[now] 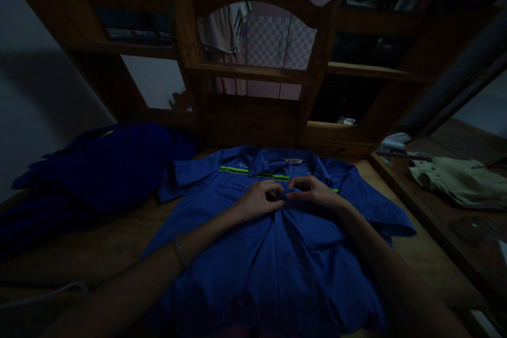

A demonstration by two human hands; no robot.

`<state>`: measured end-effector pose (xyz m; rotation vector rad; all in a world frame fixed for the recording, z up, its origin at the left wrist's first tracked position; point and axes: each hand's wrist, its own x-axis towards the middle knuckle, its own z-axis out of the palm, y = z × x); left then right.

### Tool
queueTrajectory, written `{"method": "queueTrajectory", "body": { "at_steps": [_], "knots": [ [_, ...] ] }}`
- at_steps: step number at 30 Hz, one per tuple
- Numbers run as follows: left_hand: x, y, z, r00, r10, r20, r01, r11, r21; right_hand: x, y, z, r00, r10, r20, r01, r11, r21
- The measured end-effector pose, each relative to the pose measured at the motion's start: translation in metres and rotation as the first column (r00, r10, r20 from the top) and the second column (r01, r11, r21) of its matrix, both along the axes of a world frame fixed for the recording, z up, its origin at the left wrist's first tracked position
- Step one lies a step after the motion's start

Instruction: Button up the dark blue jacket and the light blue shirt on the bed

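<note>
A blue short-sleeved work shirt [277,259] with a yellow-green reflective stripe across the chest lies face up on a wooden surface [103,243], collar pointing away from me. My left hand [259,198] and my right hand [312,190] meet at the shirt's front placket just below the collar. Both hands have their fingers curled, pinching the fabric edges together near a button. A thin bracelet sits on my left wrist.
A pile of dark blue garments [99,169] lies at the left. A wooden headboard with shelves [253,74] rises behind the shirt. A pale folded cloth [459,179] rests on a lower wooden surface at the right. The room is dim.
</note>
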<state>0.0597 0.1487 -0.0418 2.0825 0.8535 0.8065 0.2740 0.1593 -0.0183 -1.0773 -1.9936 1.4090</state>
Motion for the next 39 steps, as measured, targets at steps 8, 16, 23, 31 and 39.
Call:
{"method": "queueTrajectory", "body": {
  "at_steps": [8, 16, 23, 31, 39],
  "knots": [
    [0.001, -0.004, 0.009, 0.999, 0.010, -0.047, -0.003, 0.991, 0.135, 0.001, 0.000, 0.000, 0.999, 0.032, -0.012, -0.032, 0.999, -0.032],
    [0.002, -0.011, 0.008, 0.998, 0.011, -0.056, 0.005, 0.963, 0.268, -0.001, -0.001, 0.002, 0.993, -0.031, -0.118, 0.030, 0.999, -0.011],
    [0.005, -0.016, 0.012, 0.993, 0.103, -0.053, -0.078, 0.933, 0.351, -0.001, -0.002, 0.002, 0.987, -0.062, -0.149, 0.059, 0.998, -0.021],
    [0.005, -0.016, 0.014, 0.992, 0.089, -0.090, -0.079, 0.991, 0.109, -0.005, 0.002, -0.004, 0.959, -0.182, -0.216, 0.209, 0.972, 0.106],
    [-0.025, 0.008, 0.014, 0.938, 0.079, -0.338, -0.005, 0.977, 0.212, 0.009, 0.002, 0.015, 0.822, -0.460, -0.337, 0.569, 0.694, 0.441]
  ]
}}
